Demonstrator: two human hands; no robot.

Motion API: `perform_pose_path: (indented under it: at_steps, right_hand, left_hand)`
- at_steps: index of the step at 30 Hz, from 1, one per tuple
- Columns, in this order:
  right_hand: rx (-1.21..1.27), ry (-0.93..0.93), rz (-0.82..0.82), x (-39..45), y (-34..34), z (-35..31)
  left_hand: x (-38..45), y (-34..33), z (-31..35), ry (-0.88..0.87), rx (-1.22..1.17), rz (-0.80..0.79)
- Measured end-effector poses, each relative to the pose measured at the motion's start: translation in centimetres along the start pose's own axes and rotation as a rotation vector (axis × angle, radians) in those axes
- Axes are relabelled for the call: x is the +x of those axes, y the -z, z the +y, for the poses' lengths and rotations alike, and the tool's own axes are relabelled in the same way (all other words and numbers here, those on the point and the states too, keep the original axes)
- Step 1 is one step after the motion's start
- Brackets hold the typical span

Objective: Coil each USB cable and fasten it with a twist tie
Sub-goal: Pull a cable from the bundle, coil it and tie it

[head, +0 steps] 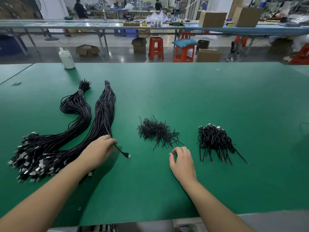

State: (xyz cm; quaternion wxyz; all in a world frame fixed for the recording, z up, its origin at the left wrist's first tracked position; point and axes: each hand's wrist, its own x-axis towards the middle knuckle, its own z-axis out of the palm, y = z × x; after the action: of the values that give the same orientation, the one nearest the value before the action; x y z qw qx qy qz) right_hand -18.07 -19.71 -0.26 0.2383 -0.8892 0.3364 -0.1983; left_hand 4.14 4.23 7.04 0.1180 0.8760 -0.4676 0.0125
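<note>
Two long bundles of black USB cables lie on the left of the green table, their metal plugs fanned out at the lower left. My left hand pinches one USB cable from the right bundle, its plug pointing right just past my fingers. A loose heap of black twist ties sits mid-table. My right hand rests at the heap's near edge, fingers curled around a tie end; whether it grips one is unclear. Coiled, tied cables are piled at the right.
A white plastic bottle stands at the table's far left edge. Beyond the table are red stools, cardboard boxes, long workbenches and people at the back.
</note>
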Motion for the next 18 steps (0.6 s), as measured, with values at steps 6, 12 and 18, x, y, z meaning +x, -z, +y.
perform_pose_path:
  at_steps: [6, 12, 18]
  right_hand:
    - [0.005, -0.009, 0.004, 0.0, -0.2, 0.1]
    - [0.015, -0.009, 0.008, -0.1, -0.1, 0.1]
    - [0.008, 0.132, -0.045, -0.4, 0.2, 0.0]
  left_hand:
    - [-0.2, 0.2, 3.2, -0.331, 0.18, 0.204]
    - [-2.2, -3.8, 8.9, -0.211, -0.122, -0.093]
    - [-2.2, -6.4, 12.7, 0.307, -0.731, -0.009]
